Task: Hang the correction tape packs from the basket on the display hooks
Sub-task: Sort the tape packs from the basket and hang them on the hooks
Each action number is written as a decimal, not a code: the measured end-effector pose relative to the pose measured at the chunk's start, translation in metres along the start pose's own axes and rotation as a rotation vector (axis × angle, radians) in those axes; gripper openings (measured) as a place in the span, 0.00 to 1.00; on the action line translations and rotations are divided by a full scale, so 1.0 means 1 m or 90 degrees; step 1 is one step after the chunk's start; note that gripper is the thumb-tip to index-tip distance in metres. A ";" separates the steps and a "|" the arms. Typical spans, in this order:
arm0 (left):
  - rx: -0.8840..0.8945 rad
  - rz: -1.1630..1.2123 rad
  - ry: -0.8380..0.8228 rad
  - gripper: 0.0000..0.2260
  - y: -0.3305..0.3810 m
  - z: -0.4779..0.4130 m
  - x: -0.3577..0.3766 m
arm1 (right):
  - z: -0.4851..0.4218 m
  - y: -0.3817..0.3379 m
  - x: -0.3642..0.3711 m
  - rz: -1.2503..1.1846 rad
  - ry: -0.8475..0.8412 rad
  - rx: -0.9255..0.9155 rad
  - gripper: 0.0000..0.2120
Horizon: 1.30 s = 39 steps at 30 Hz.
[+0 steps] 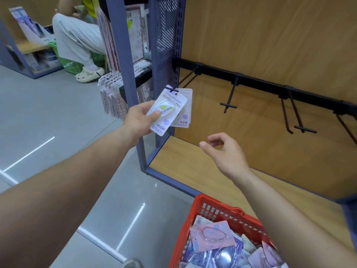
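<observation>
My left hand [140,118] pinches a white Campus correction tape pack [167,111] by its lower left, the pack's top hole at the tip of the leftmost display hook [186,79]. Another pack [184,111] hangs on that hook just behind it. My right hand [225,153] hovers below and to the right with loosely curled fingers, holding nothing. The red basket [204,207] stands at the bottom, filled with several pink and purple packs [212,235].
More black hooks [229,97] [295,117] stick out from a rail across the wooden back panel. A wooden shelf board [193,167] lies under them. A purple metal upright [166,45] stands left of the bay. A crouching person [77,41] and a green basket [71,63] are at the far left.
</observation>
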State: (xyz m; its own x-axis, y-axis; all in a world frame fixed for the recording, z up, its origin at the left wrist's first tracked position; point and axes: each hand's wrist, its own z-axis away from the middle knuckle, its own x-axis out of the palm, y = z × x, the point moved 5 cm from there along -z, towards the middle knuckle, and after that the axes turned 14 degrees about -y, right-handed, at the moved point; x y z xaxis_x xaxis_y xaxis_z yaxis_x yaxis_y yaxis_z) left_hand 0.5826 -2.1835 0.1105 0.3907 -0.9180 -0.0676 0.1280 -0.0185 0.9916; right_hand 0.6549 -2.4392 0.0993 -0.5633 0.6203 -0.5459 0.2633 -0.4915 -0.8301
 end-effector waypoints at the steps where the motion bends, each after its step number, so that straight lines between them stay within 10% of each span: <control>1: 0.003 -0.003 0.011 0.13 -0.001 -0.001 0.000 | 0.001 0.002 0.000 0.000 -0.003 0.001 0.13; 15: 0.030 -0.102 0.118 0.06 -0.010 -0.004 0.000 | 0.004 0.028 0.008 0.071 -0.043 0.018 0.13; 23: -0.070 -0.541 0.148 0.23 0.009 -0.009 0.019 | 0.018 0.028 -0.001 0.307 -0.085 0.034 0.19; 31: -0.111 -0.874 -0.294 0.27 -0.028 0.080 0.109 | 0.100 0.078 -0.029 0.448 -0.178 0.157 0.25; 39: -0.065 -0.887 -0.562 0.28 -0.100 0.175 0.243 | 0.236 0.213 -0.092 0.302 -0.147 0.357 0.27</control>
State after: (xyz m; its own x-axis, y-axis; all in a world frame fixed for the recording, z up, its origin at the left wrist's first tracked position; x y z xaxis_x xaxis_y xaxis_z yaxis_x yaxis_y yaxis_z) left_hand 0.5054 -2.4740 0.0139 -0.6698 -0.1477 -0.7277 -0.0161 -0.9769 0.2130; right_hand 0.5774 -2.7453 -0.0009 -0.6543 0.1523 -0.7407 0.1165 -0.9475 -0.2977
